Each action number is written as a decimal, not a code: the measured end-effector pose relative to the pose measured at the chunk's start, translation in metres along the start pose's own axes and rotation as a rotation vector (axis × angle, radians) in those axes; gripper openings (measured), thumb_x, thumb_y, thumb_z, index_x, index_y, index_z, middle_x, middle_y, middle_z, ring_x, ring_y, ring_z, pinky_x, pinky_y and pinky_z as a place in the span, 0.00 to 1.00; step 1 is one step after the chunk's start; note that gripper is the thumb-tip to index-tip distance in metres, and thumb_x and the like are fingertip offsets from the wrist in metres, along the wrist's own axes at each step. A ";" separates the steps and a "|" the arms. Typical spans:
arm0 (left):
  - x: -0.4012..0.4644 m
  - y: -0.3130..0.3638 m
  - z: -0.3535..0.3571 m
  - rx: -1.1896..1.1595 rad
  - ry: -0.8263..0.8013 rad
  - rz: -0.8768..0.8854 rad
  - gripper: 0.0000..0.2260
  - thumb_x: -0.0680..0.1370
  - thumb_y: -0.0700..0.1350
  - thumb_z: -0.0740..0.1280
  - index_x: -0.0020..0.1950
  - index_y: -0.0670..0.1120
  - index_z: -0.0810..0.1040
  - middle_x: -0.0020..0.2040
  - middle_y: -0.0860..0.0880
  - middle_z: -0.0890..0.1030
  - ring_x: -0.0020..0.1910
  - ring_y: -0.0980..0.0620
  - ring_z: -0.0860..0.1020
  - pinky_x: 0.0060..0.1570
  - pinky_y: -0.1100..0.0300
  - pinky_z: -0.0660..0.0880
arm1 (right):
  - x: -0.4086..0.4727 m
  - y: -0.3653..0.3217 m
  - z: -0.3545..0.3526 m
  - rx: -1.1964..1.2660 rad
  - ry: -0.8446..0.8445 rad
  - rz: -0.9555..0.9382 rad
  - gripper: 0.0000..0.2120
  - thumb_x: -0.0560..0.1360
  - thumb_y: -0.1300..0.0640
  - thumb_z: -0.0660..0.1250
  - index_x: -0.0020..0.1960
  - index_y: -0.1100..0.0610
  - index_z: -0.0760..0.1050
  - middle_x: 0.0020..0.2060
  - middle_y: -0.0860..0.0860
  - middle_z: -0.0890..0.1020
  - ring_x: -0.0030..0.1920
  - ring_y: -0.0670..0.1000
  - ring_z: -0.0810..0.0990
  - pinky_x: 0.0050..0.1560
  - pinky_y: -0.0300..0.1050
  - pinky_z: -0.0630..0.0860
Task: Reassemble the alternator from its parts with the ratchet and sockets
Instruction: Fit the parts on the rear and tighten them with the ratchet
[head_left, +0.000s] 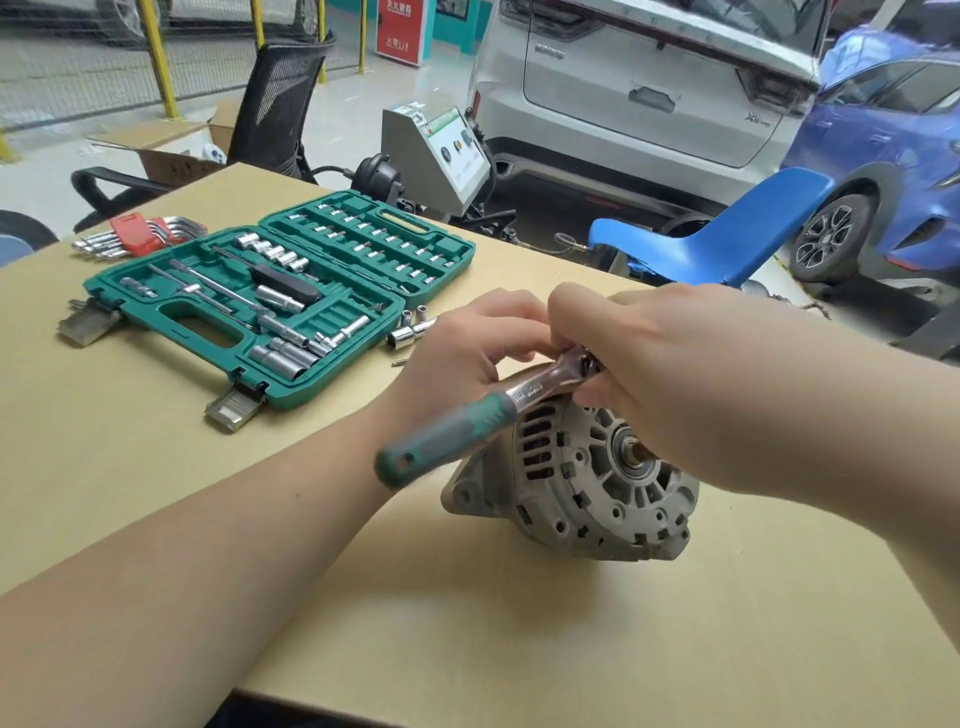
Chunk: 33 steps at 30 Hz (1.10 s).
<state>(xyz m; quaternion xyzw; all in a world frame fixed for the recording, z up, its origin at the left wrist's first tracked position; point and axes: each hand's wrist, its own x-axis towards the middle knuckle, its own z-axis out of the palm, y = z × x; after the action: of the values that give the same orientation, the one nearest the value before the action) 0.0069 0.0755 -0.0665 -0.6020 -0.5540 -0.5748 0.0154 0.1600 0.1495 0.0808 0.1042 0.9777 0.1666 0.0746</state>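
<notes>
Alternator: the alternator (576, 483) lies on its side on the wooden table (467, 623). It is our landmark. Its round face with the shaft points to the right and toward the person.
Ratchet: the ratchet (467, 421) sits across the top of the alternator. Its shiny head is up by the hands, and its green handle sticks out to the left of the alternator and looks blurry.
Left hand: the left hand (467, 348) is just above the alternator, fingers curled at the ratchet head. It seems to pinch the head, but the exact grip is hidden.
Right hand: the right hand (665, 374) is over the top right of the alternator, fingers curled around the ratchet head. What is under the head cannot be seen.
Done so far: the two shell halves look joined, so I think the big parts are already back together.
Left to do: I think a bolt on top is being tightened. No wheel is on the shaft, so more may be left.
Other things: an open green socket case (280, 296) lies well to the left of the alternator. Loose sockets (410, 327) lie between the case and the alternator. A red set of hex keys (140, 234) lies farther left, past the case.
In the way: the hands hide the bolt spot. The handle has free room to swing on the left.
</notes>
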 end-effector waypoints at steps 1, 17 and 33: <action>0.000 -0.001 0.001 -0.011 0.009 -0.013 0.07 0.79 0.39 0.76 0.54 0.37 0.88 0.53 0.43 0.85 0.53 0.43 0.83 0.50 0.46 0.80 | 0.000 -0.001 0.001 0.005 0.030 0.020 0.25 0.84 0.46 0.62 0.42 0.44 0.44 0.36 0.45 0.68 0.32 0.43 0.66 0.26 0.40 0.57; 0.001 0.002 0.000 0.012 0.007 0.026 0.05 0.79 0.37 0.77 0.55 0.43 0.88 0.52 0.43 0.85 0.53 0.42 0.82 0.51 0.47 0.80 | 0.006 0.011 0.001 0.091 0.168 -0.052 0.12 0.79 0.41 0.64 0.45 0.44 0.63 0.35 0.44 0.71 0.37 0.51 0.72 0.35 0.48 0.68; -0.002 -0.004 -0.003 0.034 0.074 0.016 0.07 0.79 0.43 0.77 0.53 0.39 0.88 0.52 0.45 0.85 0.53 0.45 0.83 0.54 0.47 0.81 | 0.010 0.013 0.017 0.161 0.195 0.005 0.15 0.80 0.38 0.63 0.47 0.45 0.61 0.34 0.47 0.71 0.33 0.49 0.72 0.28 0.45 0.64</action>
<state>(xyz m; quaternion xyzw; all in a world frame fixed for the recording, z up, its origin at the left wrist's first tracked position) 0.0030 0.0739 -0.0694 -0.5845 -0.5577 -0.5872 0.0507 0.1560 0.1692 0.0685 0.0957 0.9902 0.0972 -0.0301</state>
